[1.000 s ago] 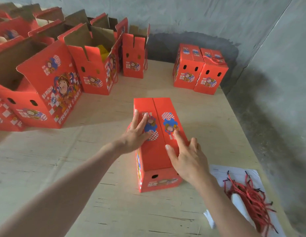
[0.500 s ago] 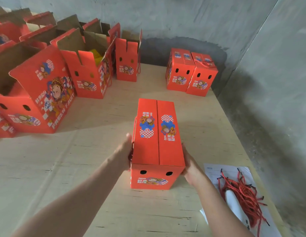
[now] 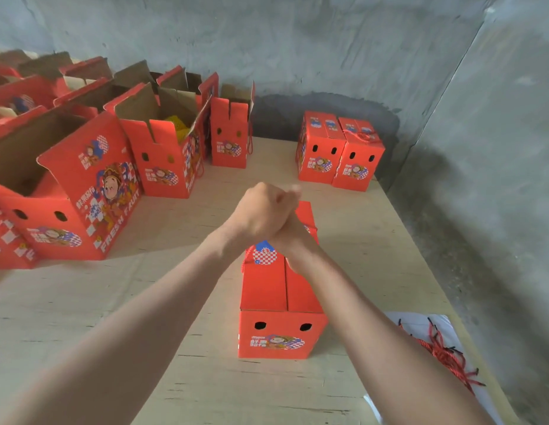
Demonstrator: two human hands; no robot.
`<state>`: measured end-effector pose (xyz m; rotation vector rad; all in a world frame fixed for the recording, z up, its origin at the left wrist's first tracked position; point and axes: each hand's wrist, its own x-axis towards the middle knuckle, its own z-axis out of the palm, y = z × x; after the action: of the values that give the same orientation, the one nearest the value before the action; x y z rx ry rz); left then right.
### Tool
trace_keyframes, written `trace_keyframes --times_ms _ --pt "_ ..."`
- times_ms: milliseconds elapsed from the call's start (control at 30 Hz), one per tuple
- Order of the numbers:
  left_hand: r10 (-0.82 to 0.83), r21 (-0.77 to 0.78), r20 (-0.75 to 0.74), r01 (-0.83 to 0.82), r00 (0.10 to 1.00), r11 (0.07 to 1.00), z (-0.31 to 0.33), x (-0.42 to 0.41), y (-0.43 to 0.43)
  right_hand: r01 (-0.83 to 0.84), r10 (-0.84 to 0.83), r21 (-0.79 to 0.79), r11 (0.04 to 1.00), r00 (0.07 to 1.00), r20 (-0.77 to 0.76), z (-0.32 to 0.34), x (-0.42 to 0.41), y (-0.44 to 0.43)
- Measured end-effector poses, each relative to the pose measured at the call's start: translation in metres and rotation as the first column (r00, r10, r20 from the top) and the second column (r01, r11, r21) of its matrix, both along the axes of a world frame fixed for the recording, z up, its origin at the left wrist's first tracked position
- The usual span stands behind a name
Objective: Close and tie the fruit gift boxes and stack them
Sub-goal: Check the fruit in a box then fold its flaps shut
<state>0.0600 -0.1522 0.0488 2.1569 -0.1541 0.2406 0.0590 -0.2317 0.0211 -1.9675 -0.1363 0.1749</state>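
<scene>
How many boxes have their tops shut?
3. The near box is in the middle; the back left box and back right box stand together by the wall. The open boxes may hide more.

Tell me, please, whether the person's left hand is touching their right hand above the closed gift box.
Touching. The head view shows the curled left hand pressed against the right hand with no gap, above the closed gift box.

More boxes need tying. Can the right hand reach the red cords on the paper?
Probably yes: the red cords lie uncovered beside the right forearm; the right hand is occupied over the box.
</scene>
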Motion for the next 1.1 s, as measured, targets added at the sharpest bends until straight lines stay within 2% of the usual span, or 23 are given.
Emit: trace_keyframes --times_ms 33,67,133,167,200,267,300,333,433,500,600,700,767,933,1100 --pt "0.030 0.157 0.054 -0.039 0.998 0.987 0.003 -0.002 0.003 0.037 -0.036 0.091 0.995 0.999 -0.020 0.006 0.000 -0.001" --pt "0.080 0.192 0.128 -0.104 0.989 0.976 0.004 -0.006 0.008 0.111 -0.103 0.207 0.972 0.993 -0.049 0.013 0.002 -0.005" --pt "0.171 0.039 0.251 -0.186 0.953 0.982 -0.004 -0.017 0.018 0.260 -0.235 0.423 0.868 0.966 -0.112 0.029 0.011 -0.016" --pt "0.165 -0.029 0.244 -0.163 0.956 0.986 -0.013 -0.024 0.021 0.294 -0.266 0.450 0.843 0.956 -0.124 0.036 0.016 -0.020" --pt "0.104 -0.020 0.172 -0.102 0.980 0.995 -0.025 -0.031 0.022 0.298 -0.274 0.435 0.850 0.954 -0.119 0.042 0.019 -0.022" --pt "-0.047 0.116 -0.022 0.049 0.999 0.992 -0.057 -0.046 0.020 0.276 -0.261 0.414 0.867 0.961 -0.095 0.051 0.026 -0.021" --pt "-0.069 0.158 -0.073 0.080 0.995 0.984 -0.071 -0.051 0.019 0.260 -0.250 0.418 0.870 0.965 -0.080 0.057 0.030 -0.020" --pt "-0.076 0.162 -0.082 0.088 0.994 0.983 -0.080 -0.055 0.018 0.244 -0.243 0.425 0.871 0.968 -0.058 0.064 0.034 -0.019" --pt "-0.104 0.007 -0.002 0.104 0.995 0.995 -0.074 -0.051 0.020 0.185 -0.226 0.478 0.859 0.974 0.028 0.092 0.046 -0.017" --pt "-0.115 -0.031 0.038 0.116 0.993 0.993 -0.062 -0.040 0.021 0.171 -0.236 0.513 0.841 0.970 0.064 0.106 0.054 -0.019" --pt "-0.174 -0.009 0.006 0.174 0.985 0.985 -0.065 -0.027 0.025 0.189 -0.251 0.465 0.865 0.965 0.074 0.108 0.061 -0.022" --pt "-0.226 -0.046 -0.174 0.222 0.958 0.974 -0.088 -0.016 0.029 0.240 -0.273 0.358 0.902 0.961 0.044 0.094 0.067 -0.023" --pt "-0.222 -0.052 -0.232 0.216 0.947 0.975 -0.100 -0.008 0.029 0.265 -0.285 0.307 0.914 0.958 0.021 0.081 0.072 -0.021" --pt "-0.160 0.006 -0.299 0.169 0.941 0.986 -0.117 0.009 0.024 0.288 -0.295 0.185 0.940 0.955 0.015 0.053 0.084 -0.020" --pt "-0.131 -0.032 -0.249 0.127 0.960 0.991 -0.130 0.014 0.015 0.267 -0.278 0.170 0.949 0.959 0.046 0.047 0.090 -0.025"
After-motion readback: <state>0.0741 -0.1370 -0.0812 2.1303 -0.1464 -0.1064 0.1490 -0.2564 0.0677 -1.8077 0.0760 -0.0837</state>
